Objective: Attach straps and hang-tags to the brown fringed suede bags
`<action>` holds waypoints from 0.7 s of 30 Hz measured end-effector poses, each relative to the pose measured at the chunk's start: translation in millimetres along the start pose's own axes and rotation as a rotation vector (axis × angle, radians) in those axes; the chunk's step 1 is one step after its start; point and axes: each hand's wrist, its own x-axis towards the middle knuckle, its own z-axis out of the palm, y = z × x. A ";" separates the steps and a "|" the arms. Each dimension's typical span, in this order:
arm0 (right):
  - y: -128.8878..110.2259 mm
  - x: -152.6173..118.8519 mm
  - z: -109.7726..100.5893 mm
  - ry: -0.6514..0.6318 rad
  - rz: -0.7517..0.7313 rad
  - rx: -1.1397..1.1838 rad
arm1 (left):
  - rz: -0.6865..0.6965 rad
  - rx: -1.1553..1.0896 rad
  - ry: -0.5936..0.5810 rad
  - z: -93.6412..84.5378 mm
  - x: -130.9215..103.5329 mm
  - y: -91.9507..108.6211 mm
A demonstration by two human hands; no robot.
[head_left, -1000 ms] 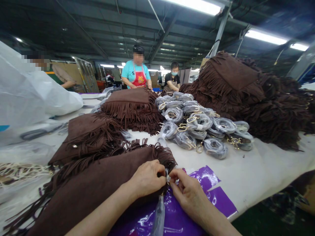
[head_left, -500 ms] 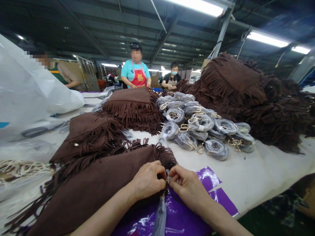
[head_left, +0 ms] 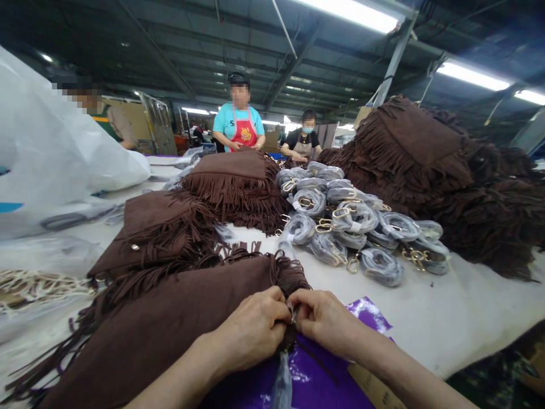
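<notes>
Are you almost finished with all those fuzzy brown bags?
Not nearly. In hand: the left hand and right hand pinch a small piece of hardware at the corner of the nearest fringed brown bag. Many wrapped strap coils lie unopened, beside a big bag pile. Which bags are done, I can't tell.

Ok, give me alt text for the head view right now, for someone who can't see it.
Left hand and right hand meet fingertip to fingertip at the corner of a brown fringed bag lying on a white table. Beyond it lie more fringed bags and a heap of plastic-wrapped straps.
</notes>
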 end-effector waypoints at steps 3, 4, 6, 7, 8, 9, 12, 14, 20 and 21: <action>0.2 -0.7 -2.4 -0.052 -0.028 -0.054 | 0.016 -0.016 0.002 -0.6 -0.2 -0.1; -0.8 -1.4 -3.2 -0.072 -0.036 -0.079 | 0.014 -0.033 0.009 -0.5 0.0 -0.1; -4.3 -3.0 -5.0 -0.098 -0.037 -0.151 | -0.002 -0.078 0.032 0.2 0.6 -0.4; -6.6 -3.4 -6.0 -0.110 -0.033 -0.197 | -0.012 -0.099 0.047 0.8 0.8 -0.6; -9.1 -3.5 -7.2 -0.129 -0.027 -0.240 | -0.022 -0.115 0.059 1.4 1.0 -0.7; -11.4 -3.2 -8.7 -0.152 -0.017 -0.276 | -0.030 -0.124 0.068 2.0 1.2 -0.7; -15.8 0.4 -14.4 -0.249 -0.010 -0.311 | -0.039 -0.125 0.067 2.6 1.3 -0.3; -15.9 4.0 -18.4 -0.297 -0.028 -0.285 | -0.040 -0.126 0.053 2.2 1.1 0.1; -14.3 9.1 -25.0 -0.358 -0.067 -0.324 | -0.034 -0.162 0.035 0.7 0.9 0.4; -14.8 8.6 -25.2 -0.361 -0.083 -0.336 | -0.035 -0.167 0.036 0.7 0.9 0.5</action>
